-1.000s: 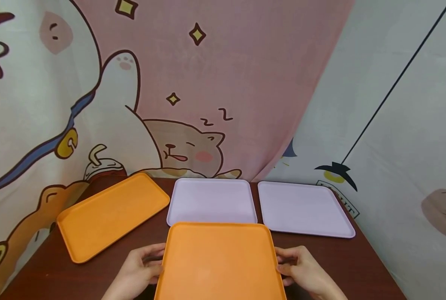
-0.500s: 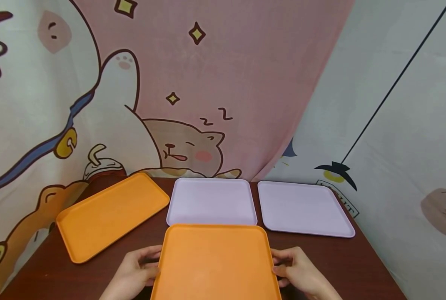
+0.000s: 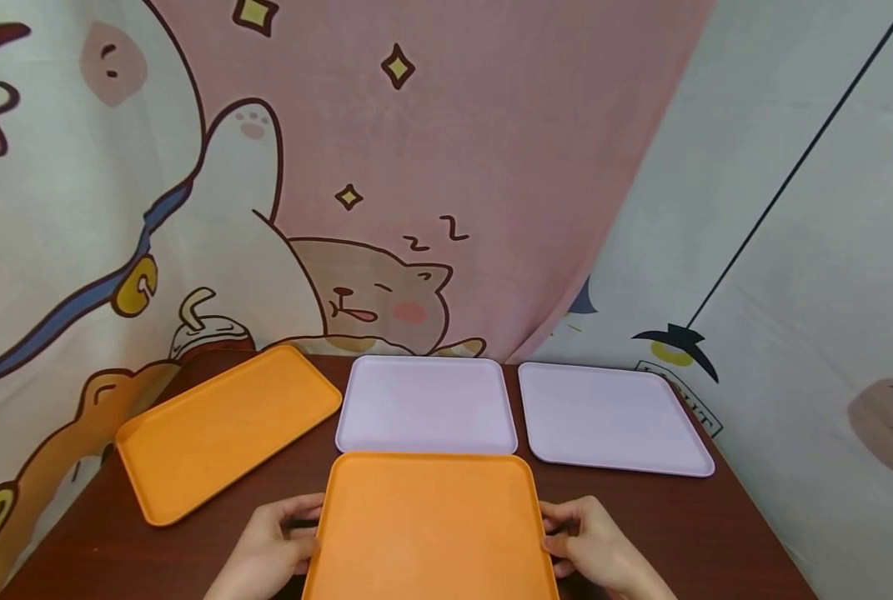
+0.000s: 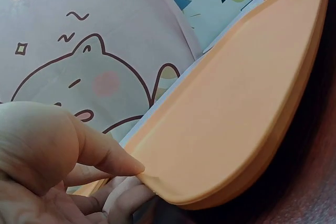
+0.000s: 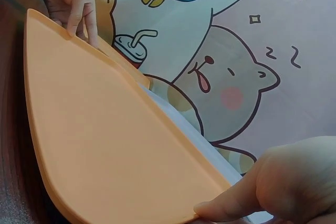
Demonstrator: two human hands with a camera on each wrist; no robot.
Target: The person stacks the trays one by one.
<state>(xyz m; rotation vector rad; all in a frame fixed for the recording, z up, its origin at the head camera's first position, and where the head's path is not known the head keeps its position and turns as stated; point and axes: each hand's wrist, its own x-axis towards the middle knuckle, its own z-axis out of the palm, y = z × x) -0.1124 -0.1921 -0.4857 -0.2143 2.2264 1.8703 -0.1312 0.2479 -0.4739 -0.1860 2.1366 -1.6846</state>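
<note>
An orange rectangular tray (image 3: 431,533) with a low rim is held between both hands at the near middle of the table. My left hand (image 3: 275,542) pinches its left edge, thumb on the rim and fingers below, as the left wrist view shows on the tray (image 4: 226,108). At the opposite edge my right hand (image 3: 596,542) grips the rim in the same way; its thumb (image 5: 226,205) lies on top in the right wrist view. The tray's near end falls outside the head view. A dark gap shows under it in the left wrist view.
A second orange tray (image 3: 228,433) lies slanted at the left of the brown table (image 3: 679,542). Two pale lilac trays (image 3: 427,404) stand along the back, the right one (image 3: 614,421) near the table's right edge. Behind hangs a cartoon-printed cloth (image 3: 491,167).
The held tray has shifted slightly left and towards the person, with both hands still on its edges. The other trays have stayed where they were.
</note>
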